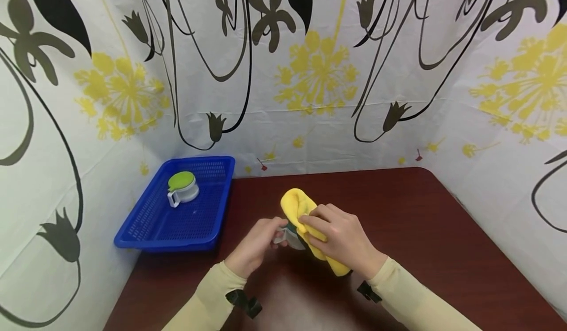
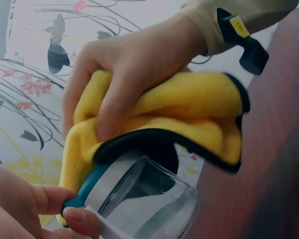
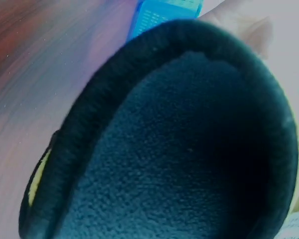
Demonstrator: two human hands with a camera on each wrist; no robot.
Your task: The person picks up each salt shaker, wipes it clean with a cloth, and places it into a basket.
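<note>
My left hand (image 1: 257, 245) pinches a clear seasoning jar (image 1: 292, 241) at its handle side, thumb and fingers by the tab of the teal lid (image 2: 91, 183). The jar is tilted in the left wrist view. My right hand (image 1: 343, 233) grips a yellow cloth (image 1: 294, 203) with dark edging, bunched under the fingers. The cloth lies over the lid and upper side of the jar, hiding part of both. Its dark underside (image 3: 154, 144) fills most of the right wrist view, where the right hand is hidden.
A blue plastic basket (image 1: 177, 244) stands at the back left of the dark red table (image 1: 376, 198). Inside it is another jar (image 1: 186, 193) with a green lid and a white handle. Floral-print sheets (image 1: 274, 139) hang along the back and both sides.
</note>
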